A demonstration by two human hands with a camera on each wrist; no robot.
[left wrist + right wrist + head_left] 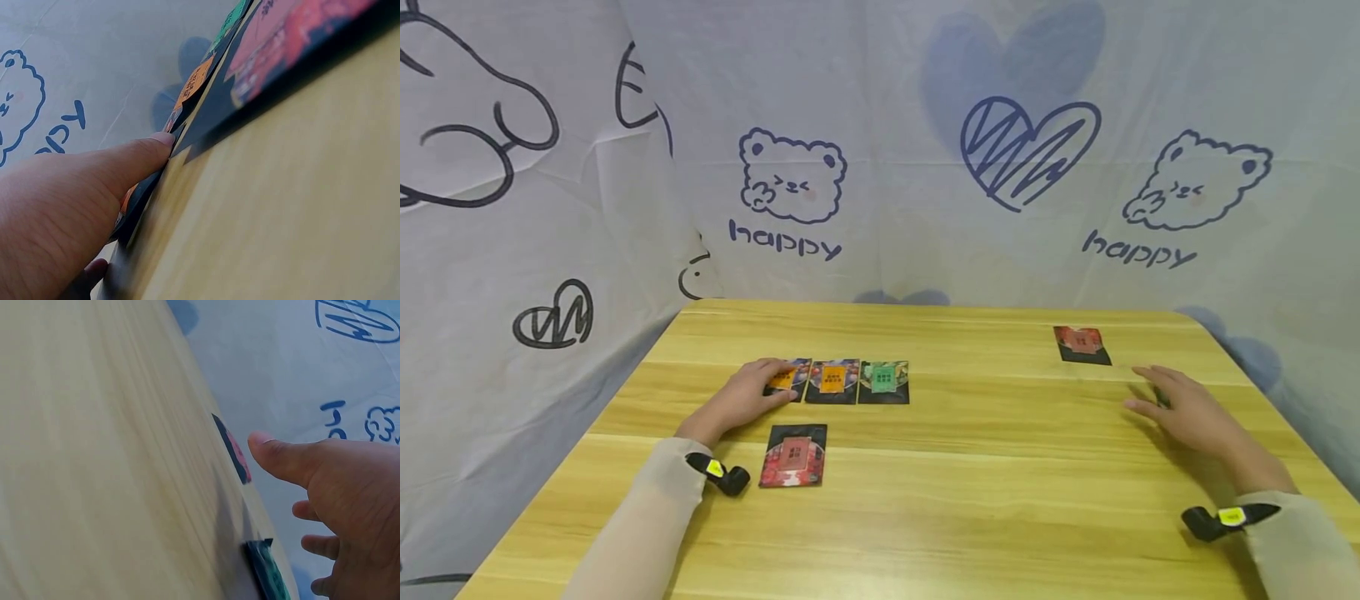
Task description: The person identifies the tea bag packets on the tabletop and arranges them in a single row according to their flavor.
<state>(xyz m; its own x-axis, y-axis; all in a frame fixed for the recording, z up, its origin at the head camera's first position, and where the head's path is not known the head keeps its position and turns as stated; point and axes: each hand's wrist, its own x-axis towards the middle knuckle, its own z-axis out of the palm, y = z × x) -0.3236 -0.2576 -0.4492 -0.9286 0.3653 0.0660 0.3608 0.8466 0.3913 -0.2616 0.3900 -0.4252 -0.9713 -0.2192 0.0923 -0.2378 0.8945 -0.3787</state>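
My left hand (747,393) rests on an orange-labelled sachet (785,381) at the left end of a row, its fingers partly covering it. In the left wrist view the thumb (140,156) lies along the sachet's edge. Beside it in the row lie another orange-labelled sachet (832,380) and a green-labelled sachet (884,381). My right hand (1191,417) hovers over the right of the table, fingers loosely extended and holding nothing. Below it lies a green sachet (269,572), mostly hidden by the hand in the head view.
A red sachet (793,454) lies in front of the row, near the left wrist. Another red sachet (1082,345) lies toward the back right of the wooden table (970,508). A printed white cloth (895,208) hangs behind the table.
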